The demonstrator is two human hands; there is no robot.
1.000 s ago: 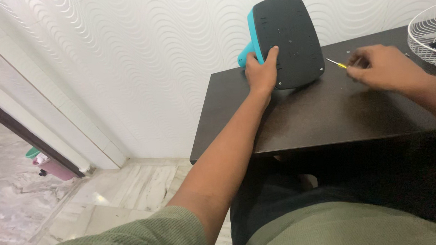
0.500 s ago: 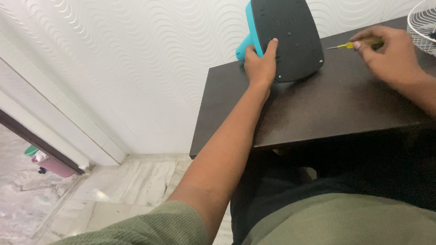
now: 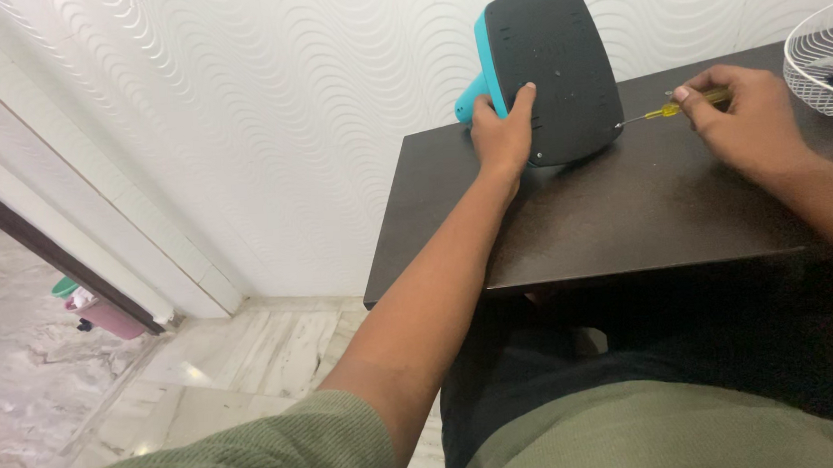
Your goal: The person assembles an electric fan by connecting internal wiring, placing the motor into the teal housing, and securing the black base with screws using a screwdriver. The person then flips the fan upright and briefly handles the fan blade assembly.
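Knees in dark trousers and green sleeves fill the near edge, under the dark brown surface [image 3: 624, 214]. Farther in, the left hand [image 3: 502, 135] is closed around the lower left edge of a black-and-teal fan base [image 3: 549, 70] standing tilted on its side, black underside facing the camera. The right hand [image 3: 748, 117] pinches a small yellow-handled screwdriver [image 3: 671, 109], its tip touching the base's lower right corner. Beyond, a white wire fan grille [image 3: 821, 61] lies at the surface's right end, against the wavy white wall [image 3: 286, 98].
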